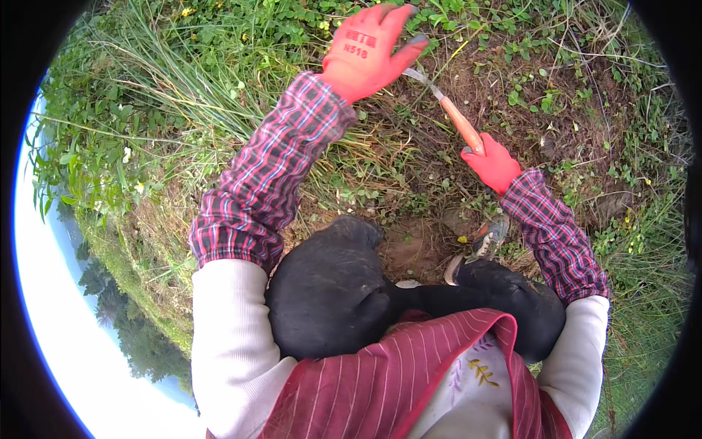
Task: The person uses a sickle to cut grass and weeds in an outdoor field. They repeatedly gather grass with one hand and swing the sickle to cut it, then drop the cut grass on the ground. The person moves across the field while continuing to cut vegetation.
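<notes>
My right hand [492, 164], in a red work glove, is closed around the wooden handle [462, 125] of a small sickle. The sickle's curved metal blade [425, 81] points up and left, low over the cut vegetation. Its far end passes behind or beside the thumb side of my left hand [368, 52], so the tip is hidden. That hand wears a matching glove with dark fingertips and printing on its back. Its thumb and fingers are spread above the greenery, with nothing visible between them. Tall grass blades [211, 93] rise to its left.
My bent knees [329, 285] in black trousers and a shoe [490, 237] are close below the hands. Cut stems and bare soil [408, 247] cover the ground ahead. Leafy weeds [543, 104] grow at upper right. A grassy slope [118, 274] drops away at left, towards trees [145, 335].
</notes>
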`<act>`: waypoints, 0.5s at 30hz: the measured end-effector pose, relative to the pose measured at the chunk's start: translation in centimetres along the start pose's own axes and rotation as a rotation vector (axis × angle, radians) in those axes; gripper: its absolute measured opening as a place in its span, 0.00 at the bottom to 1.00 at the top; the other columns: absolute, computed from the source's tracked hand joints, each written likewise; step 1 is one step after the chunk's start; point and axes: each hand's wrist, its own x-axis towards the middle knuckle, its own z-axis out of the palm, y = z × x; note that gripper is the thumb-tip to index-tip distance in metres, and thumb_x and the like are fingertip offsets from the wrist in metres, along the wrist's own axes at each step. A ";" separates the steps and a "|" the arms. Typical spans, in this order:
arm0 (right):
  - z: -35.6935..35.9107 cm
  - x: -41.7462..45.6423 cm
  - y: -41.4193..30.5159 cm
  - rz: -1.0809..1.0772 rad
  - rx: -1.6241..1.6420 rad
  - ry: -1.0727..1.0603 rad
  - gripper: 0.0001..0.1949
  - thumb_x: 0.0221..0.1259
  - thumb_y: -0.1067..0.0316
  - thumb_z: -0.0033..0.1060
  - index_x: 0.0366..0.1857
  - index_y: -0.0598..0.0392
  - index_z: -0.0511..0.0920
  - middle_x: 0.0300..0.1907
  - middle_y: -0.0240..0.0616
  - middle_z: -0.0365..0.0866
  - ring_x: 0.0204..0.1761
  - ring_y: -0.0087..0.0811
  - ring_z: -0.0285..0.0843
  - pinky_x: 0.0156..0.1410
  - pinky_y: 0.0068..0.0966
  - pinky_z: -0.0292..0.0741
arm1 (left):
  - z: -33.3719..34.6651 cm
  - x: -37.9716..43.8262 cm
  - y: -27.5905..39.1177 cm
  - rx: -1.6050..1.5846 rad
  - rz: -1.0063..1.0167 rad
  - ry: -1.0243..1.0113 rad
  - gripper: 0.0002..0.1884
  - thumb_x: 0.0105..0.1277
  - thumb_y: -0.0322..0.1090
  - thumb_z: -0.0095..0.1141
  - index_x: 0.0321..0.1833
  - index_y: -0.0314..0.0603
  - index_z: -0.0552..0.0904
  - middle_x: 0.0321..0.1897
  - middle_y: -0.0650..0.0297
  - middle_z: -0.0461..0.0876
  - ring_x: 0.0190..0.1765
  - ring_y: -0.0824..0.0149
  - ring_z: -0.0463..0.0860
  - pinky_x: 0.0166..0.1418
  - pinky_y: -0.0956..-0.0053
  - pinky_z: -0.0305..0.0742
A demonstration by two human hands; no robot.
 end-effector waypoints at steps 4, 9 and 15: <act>2.2 -2.9 2.7 0.076 -0.018 -0.091 0.20 0.60 0.59 0.62 0.49 0.60 0.69 0.31 0.49 0.76 0.32 0.40 0.76 0.38 0.36 0.71 | 7.1 -6.5 -2.8 0.318 -0.347 -0.757 0.52 0.55 0.71 0.51 0.70 0.31 0.59 0.68 0.41 0.60 0.67 0.44 0.64 0.69 0.58 0.60; 3.8 -7.7 16.5 0.150 -0.073 0.095 0.30 0.58 0.58 0.64 0.61 0.63 0.66 0.45 0.48 0.77 0.42 0.38 0.76 0.47 0.31 0.73 | 7.2 -11.0 -3.8 0.406 -0.344 -1.185 0.51 0.59 0.73 0.42 0.69 0.29 0.58 0.63 0.44 0.67 0.63 0.48 0.70 0.69 0.54 0.59; -0.1 -4.5 7.4 0.078 0.168 0.191 0.19 0.61 0.64 0.60 0.51 0.63 0.69 0.27 0.30 0.70 0.28 0.19 0.63 0.32 0.22 0.65 | 3.9 -8.7 -3.8 0.358 -0.444 -1.351 0.32 0.66 0.62 0.40 0.49 0.38 0.83 0.43 0.60 0.84 0.47 0.60 0.82 0.51 0.60 0.73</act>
